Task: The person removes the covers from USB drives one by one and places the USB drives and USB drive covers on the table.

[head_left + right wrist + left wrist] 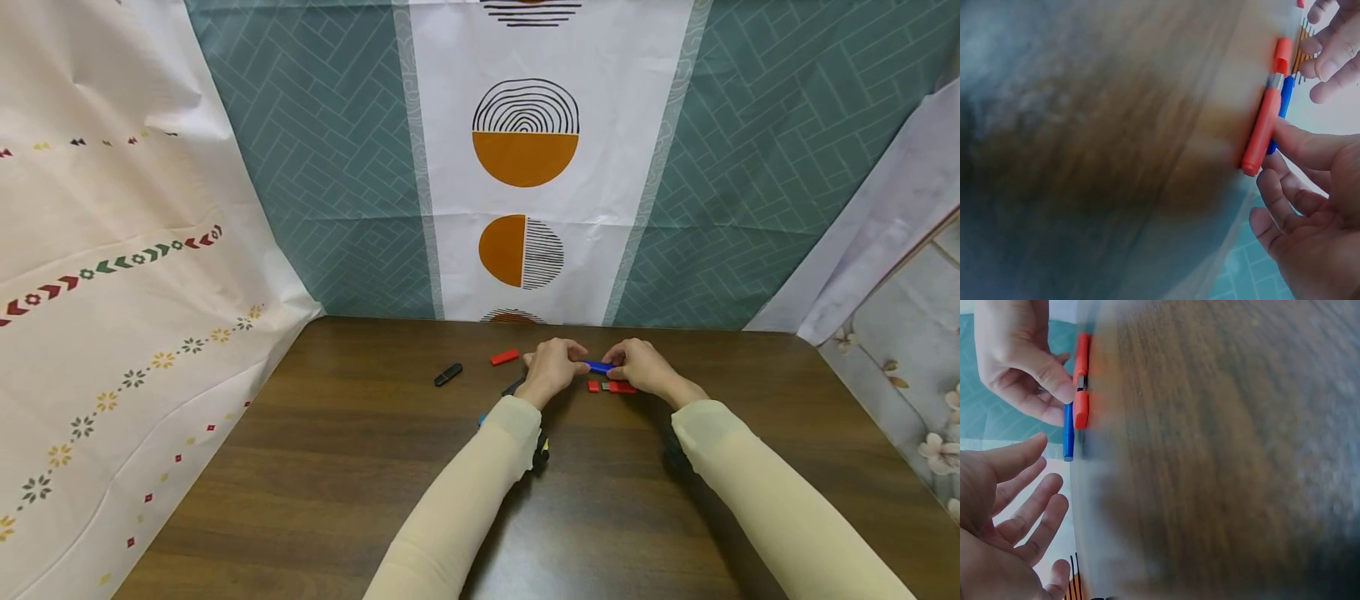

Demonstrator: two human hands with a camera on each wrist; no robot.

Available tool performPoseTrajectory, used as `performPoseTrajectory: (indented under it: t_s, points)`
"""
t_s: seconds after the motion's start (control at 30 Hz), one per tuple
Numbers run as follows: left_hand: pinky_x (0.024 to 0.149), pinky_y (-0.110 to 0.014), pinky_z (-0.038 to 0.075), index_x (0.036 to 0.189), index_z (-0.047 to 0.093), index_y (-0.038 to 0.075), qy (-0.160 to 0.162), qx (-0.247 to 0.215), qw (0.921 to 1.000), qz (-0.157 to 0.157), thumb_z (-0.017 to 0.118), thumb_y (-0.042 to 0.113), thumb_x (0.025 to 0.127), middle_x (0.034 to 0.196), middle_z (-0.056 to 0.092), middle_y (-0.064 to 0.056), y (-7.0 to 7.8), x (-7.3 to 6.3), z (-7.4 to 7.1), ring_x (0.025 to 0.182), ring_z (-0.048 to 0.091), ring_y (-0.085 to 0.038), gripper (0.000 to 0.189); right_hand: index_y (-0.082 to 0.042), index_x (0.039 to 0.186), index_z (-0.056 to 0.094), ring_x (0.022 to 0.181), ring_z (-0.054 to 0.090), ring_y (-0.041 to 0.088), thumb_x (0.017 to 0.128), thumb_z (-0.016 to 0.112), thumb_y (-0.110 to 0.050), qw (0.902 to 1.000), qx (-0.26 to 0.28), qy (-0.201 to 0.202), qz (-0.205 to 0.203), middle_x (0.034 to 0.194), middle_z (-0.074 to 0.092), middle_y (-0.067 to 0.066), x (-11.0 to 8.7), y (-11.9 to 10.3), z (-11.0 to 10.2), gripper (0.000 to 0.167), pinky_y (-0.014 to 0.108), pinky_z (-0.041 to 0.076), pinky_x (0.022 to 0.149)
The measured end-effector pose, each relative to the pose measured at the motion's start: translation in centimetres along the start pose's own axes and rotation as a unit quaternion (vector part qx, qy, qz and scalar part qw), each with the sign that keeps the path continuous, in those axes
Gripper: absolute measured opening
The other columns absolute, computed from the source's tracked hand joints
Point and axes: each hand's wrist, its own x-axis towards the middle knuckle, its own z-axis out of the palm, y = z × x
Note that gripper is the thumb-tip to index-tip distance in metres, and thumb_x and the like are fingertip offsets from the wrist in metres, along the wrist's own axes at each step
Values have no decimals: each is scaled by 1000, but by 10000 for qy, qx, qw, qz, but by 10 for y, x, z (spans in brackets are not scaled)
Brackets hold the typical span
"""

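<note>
My right hand pinches a slim blue stick, which looks like a USB flash drive, near its right end. The thumb and fingertips around it show in the left wrist view. My left hand is by the blue stick's left end, fingers spread and apart from it in the left wrist view. Just in front of the blue stick lies a red USB flash drive, its metal plug bare and pointing left. Its small red cap sits off the plug, a short gap away.
Left of my hands lie a red stick and a black flash drive on the brown wooden table. A dark stick is partly hidden behind my left hand. Patterned cloth hangs at the table's back edge.
</note>
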Motion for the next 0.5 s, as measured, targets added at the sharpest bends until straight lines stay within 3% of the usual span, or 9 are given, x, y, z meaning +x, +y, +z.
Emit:
performPoseTrajectory:
  t_s: [0.3,0.5]
  points:
    - [92,-45,36,115,80,23,93,-77,9999,4,81,34,92,105,78,7,-1,-3,-7,103,67,-14,26,5,101,76,84,61,26,91,77,2,9997,127,182,-102,91,69,14,-6,-10,-4,11,45,52,79]
    - [89,-43,37,120,79,22,36,-347,9994,62,81,34,91,106,77,5,4,-8,-13,102,67,-15,32,6,101,76,85,62,29,88,77,6,9982,51,430,-412,92,67,15,-14,-19,-4,13,49,54,80]
